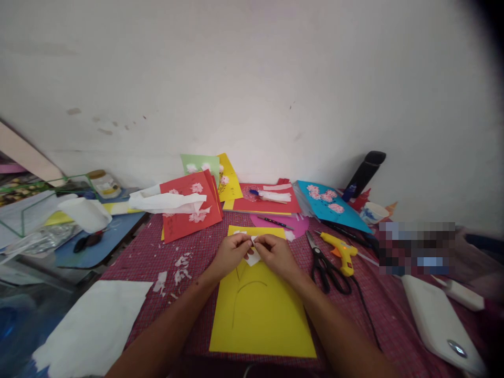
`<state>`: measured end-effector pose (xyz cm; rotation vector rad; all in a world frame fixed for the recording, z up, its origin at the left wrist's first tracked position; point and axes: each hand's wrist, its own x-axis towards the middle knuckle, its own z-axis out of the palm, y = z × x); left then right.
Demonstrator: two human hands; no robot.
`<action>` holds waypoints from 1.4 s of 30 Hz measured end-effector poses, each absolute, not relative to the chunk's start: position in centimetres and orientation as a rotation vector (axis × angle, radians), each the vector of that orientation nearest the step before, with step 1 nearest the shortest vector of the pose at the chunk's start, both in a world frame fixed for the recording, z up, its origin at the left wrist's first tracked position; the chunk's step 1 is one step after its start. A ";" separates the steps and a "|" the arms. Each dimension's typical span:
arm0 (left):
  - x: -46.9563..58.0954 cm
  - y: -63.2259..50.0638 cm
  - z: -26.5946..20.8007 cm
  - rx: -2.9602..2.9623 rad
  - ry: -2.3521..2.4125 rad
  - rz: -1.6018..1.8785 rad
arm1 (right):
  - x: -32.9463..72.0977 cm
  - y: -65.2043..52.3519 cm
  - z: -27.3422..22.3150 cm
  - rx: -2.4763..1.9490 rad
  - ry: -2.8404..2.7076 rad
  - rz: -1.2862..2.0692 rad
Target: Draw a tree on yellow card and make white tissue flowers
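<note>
Over the upper part of a yellow sheet of paper (268, 320), my two hands meet around a small piece of white paper (253, 257). My left hand (233, 254) pinches its left side between thumb and fingers. From the right, my right hand (277, 255) pinches the same piece close to its top edge. Dark curved lines are drawn on the yellow sheet below my hands. More white bits show at the sheet's top edge, partly hidden behind my fingers.
Black-handled scissors (325, 265) and a yellow glue gun (341, 251) lie to the right, near a white power bank-like box (441, 320). Flower-decorated red (189, 205) and blue cards (333, 205) stand toward the wall. White paper (98, 320) lies at left; paper scraps (182, 270) dot the checked cloth.
</note>
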<state>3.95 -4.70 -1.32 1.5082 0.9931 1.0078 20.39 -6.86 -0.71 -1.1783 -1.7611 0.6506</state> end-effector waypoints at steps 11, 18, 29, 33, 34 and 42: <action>3.9 -4.8 -1.2 1.571 0.993 1.015 | 20.4 -6.6 -1.0 -1.161 -1.615 0.859; 3.6 -5.2 -1.0 1.846 1.021 1.031 | 20.4 -6.6 -1.0 -1.182 -1.586 0.879; 3.5 -5.2 -1.5 2.243 0.974 1.150 | 20.3 -6.8 -0.4 -1.201 -1.599 0.821; 3.6 -5.3 -1.2 2.235 0.963 1.132 | 20.3 -6.7 -0.5 -1.239 -1.608 0.769; 3.6 -5.4 -1.1 2.232 0.968 1.128 | 20.3 -6.7 -0.6 -1.244 -1.610 0.761; 3.5 -5.3 -1.4 2.255 0.983 1.120 | 20.3 -6.7 -0.7 -1.223 -1.611 0.792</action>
